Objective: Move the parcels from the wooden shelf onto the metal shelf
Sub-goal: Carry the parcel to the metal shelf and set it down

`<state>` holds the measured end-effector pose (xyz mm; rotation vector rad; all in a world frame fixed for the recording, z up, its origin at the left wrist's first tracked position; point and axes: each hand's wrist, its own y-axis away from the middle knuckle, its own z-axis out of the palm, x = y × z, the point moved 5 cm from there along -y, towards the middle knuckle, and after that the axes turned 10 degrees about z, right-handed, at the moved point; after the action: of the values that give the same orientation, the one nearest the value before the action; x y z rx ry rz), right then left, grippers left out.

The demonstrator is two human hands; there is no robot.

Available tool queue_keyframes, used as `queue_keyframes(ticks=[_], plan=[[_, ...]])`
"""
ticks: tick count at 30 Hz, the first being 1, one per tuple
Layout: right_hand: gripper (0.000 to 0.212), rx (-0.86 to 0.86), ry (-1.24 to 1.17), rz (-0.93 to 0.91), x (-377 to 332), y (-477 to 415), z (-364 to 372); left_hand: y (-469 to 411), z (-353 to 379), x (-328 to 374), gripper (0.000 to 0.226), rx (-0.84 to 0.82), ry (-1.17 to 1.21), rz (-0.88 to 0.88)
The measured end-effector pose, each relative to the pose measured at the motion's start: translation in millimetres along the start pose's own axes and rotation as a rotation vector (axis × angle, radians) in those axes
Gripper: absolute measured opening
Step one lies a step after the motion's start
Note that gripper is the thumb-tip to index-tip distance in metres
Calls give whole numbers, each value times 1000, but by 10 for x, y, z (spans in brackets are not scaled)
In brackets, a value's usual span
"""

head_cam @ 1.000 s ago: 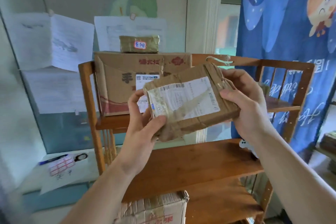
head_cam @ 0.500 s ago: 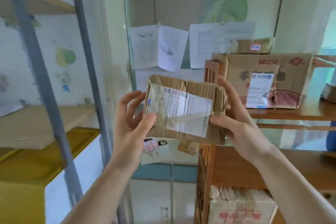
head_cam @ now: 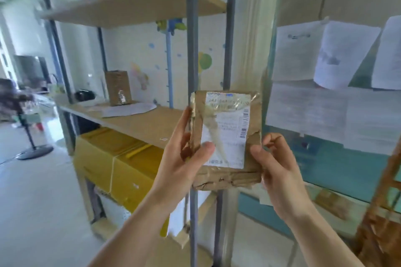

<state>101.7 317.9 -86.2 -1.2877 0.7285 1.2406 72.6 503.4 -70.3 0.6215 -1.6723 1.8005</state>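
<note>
Before metal shelf (head_cam: 192, 50), hands raised, gripping parcel (head_cam: 225, 136)

Wall (head_cam: 134, 50): white, scattered coloured dots and a green balloon decal (head_cam: 205, 61). Blue height-chart strip (head_cam: 168, 65) runs vertically on it. Floor (head_cam: 36, 197): pale, glossy, brightly lit from the left. Fan stand base (head_cam: 34, 152), round and dark, sits on the floor at left. Yellow boxes (head_cam: 121, 158) stacked low. Right side: glass panel (head_cam: 325, 158) with several printed paper sheets (head_cam: 321, 54) stuck to it, lower part teal. Background at far left blurred.
</note>
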Motion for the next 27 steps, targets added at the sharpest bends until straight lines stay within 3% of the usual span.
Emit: queue_keyframes(ticks=[2,6,9,12,14,19,23,27], plan=[[31,-69,9,-7,23,-170,161,-23,-179,32,74,74,-43,10],[33,-170,-29,-14,95,-497,557,-47,-609,45,40,273,-28,5],[20,-222,-138,96,249,-674,912,-30,-975,87,54,318,46,31],[34,-320,-219,359,451,-822,1283,-17,-1331,190,91,366,31,49],[32,-377,-188,494,521,-924,1515,-18,-1568,247,97,402,-2,37],[48,-486,-218,693,768,-1177,2011,-38,-2235,245,47,611,-241,-30],[62,-425,-304,608,978,-1456,2342,-141,-2671,12,36,621,-460,1],[89,-176,-164,522,1168,-1962,2607,-452,-3164,-454,43,612,-216,-88]])
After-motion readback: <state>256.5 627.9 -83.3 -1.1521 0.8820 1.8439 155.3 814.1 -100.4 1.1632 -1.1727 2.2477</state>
